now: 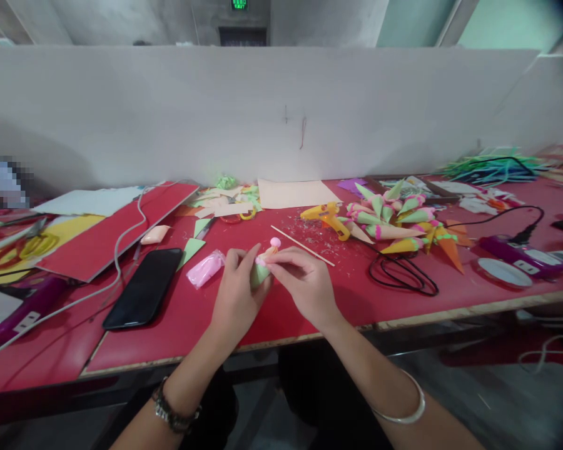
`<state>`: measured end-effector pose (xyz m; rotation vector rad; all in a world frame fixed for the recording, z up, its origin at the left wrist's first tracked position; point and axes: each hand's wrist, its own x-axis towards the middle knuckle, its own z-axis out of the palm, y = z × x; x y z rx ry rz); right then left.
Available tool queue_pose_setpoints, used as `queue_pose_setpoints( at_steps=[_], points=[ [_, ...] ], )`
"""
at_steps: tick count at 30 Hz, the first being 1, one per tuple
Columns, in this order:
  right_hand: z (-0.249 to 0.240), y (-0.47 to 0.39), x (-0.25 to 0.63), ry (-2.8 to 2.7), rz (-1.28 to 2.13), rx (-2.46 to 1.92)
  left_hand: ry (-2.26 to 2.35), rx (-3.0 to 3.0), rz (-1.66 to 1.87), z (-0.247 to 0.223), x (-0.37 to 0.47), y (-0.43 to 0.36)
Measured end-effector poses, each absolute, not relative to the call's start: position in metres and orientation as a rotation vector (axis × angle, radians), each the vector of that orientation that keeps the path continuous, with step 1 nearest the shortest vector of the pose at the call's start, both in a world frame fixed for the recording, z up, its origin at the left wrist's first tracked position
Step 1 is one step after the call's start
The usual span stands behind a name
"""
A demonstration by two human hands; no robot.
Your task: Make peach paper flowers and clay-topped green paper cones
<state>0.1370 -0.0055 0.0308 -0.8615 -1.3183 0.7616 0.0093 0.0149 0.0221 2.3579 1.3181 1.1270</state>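
Paper cone (pixel 259 274), half-hidden, in grip of left hand (pixel 238 289), right hand (pixel 308 282) in close pinch at pink trim (pixel 261 259)

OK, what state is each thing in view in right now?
Green cone: held, pink trim at its top
Left hand: closed around the cone
Right hand: at the cone's top, grip unclear
Phone: lying flat, dark
Glue gun: lying down, unheld
Pink packet: lying down, wrapped
Thin stick: lying flat
Exit sign: lit
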Motion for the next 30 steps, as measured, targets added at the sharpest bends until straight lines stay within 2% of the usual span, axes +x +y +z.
queue_pose_setpoints(
  at_steps=[22,30],
  points=[
    [0.032,-0.004,0.143,-1.396,0.748,-0.948,1.367,2.328,1.164,0.024,0.011,0.013],
    [0.024,0.003,0.143,-1.208,0.978,-0.936,1.377,2.352,1.182,0.024,0.012,0.014]
  ],
)
